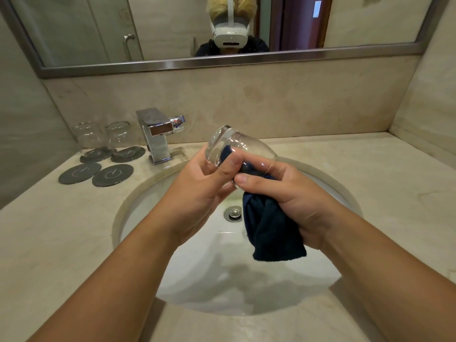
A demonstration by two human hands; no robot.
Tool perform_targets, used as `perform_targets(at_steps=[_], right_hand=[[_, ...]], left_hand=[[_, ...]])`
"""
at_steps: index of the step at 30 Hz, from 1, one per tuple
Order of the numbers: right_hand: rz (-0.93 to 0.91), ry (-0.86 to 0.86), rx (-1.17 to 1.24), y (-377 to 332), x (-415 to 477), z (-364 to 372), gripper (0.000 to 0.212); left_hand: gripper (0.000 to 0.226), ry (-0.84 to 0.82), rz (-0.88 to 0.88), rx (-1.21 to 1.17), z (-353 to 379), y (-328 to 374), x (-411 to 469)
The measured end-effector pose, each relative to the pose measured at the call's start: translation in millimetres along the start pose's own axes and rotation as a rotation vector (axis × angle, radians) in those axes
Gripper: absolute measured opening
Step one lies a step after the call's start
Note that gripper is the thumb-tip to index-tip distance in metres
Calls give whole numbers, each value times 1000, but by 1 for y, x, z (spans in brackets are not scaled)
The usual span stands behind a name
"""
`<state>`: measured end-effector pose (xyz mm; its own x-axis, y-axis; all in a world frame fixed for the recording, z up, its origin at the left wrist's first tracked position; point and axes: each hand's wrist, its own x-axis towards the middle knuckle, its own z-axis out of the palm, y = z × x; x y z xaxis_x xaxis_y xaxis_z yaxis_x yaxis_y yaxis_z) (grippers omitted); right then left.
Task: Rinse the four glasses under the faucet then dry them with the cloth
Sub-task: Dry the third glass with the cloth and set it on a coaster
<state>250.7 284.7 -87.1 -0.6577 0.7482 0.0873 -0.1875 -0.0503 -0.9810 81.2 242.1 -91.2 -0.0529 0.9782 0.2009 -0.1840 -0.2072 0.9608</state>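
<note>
- Forearms: both of yours reach in from the bottom edge and meet above the sink [138, 208].
- Cloth [271, 233]: dark blue. Its loose end hangs from your right fist over the basin, just right of the drain [233, 213]. Its upper end is stuffed into the glass.
- Right hand [288, 196]: fingers curled tight around the cloth, thumb pressed against the rim of the glass, pinching fabric to it.
- Left hand [207, 183]: wrapped around the base end of the glass, thumb across the side, fingers behind.
- Held glass [237, 146]: clear, tipped on its side, thick base pointing up and to the left, mouth toward your right hand. It sits over the far part of the sink, clear of the counter.
- Counter [370, 174]: beige stone, running round the basin.
- Empty coasters: two dark round ones, near-left [79, 173] and its neighbour [112, 175], touching or nearly so.
- Faucet [158, 134]: square chrome, behind the basin's left edge. No stream is visible.
- Standing glasses: left glass [88, 135] and right glass [118, 134], each on its own coaster beside the faucet. They look inverted, though the reflections make that uncertain.
- Mirror [98, 28]: steel-framed, on the wall above. It shows you wearing a white headset [230, 33].
</note>
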Motion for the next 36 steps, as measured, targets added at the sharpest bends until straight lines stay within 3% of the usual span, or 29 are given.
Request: perform_targets(at_steps=[7, 17, 20, 24, 26, 33, 36], right_hand=[[-43, 17, -274, 4, -2, 3, 37], [66, -15, 114, 0, 0, 1, 53], [49, 12, 74, 0, 0, 2, 44], [-10, 49, -149, 2, -2, 7, 38], [-19, 43, -201, 4, -3, 8, 35], [54, -2, 125, 1, 2, 4, 54], [45, 4, 151, 2, 2, 2, 54]], left_hand=[[84, 15, -5, 126, 3, -3, 1], [56, -26, 25, 77, -4, -1, 0], [67, -22, 0, 93, -4, -3, 2], [51, 5, -29, 104, 1, -1, 0], [68, 20, -11, 145, 1, -3, 1], [56, 63, 21, 53, -1, -2, 1], [51, 49, 14, 49, 2, 0, 0]])
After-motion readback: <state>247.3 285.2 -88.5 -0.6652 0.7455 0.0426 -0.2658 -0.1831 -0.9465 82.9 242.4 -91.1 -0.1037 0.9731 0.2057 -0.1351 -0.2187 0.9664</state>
